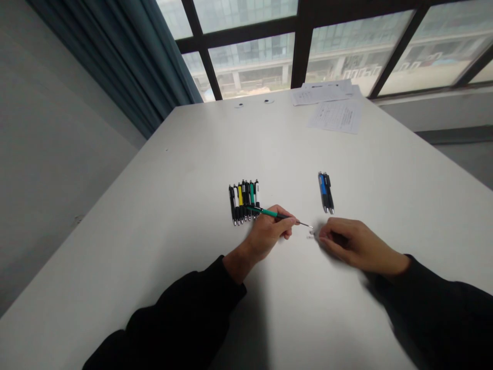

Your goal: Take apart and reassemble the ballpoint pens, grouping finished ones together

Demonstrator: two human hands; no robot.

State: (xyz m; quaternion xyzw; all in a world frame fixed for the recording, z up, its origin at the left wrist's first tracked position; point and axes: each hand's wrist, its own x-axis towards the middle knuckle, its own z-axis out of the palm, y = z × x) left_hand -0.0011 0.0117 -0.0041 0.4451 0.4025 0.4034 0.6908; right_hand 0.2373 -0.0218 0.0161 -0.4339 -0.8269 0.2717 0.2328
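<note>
My left hand (265,234) is closed around a green and black pen (268,213). From its front end a thin refill (305,224) sticks out, bare, towards the right. Small metal-looking parts (311,234) lie on the table just below the refill's tip; they are too small to name. Right beside them is my right hand (354,244), thumb and fingertips pinched together low over the table. Whatever the pinch holds, if anything, is hidden. Beyond my left hand, several pens (241,198) lie side by side, with black, white, yellow and green barrels.
Two pens, a blue one (323,187) and a black one (328,194), lie together beyond my right hand. Printed papers (337,115) spread at the white table's (192,169) far end, near the window. Two cable-hole covers (268,102) sit by the far edge.
</note>
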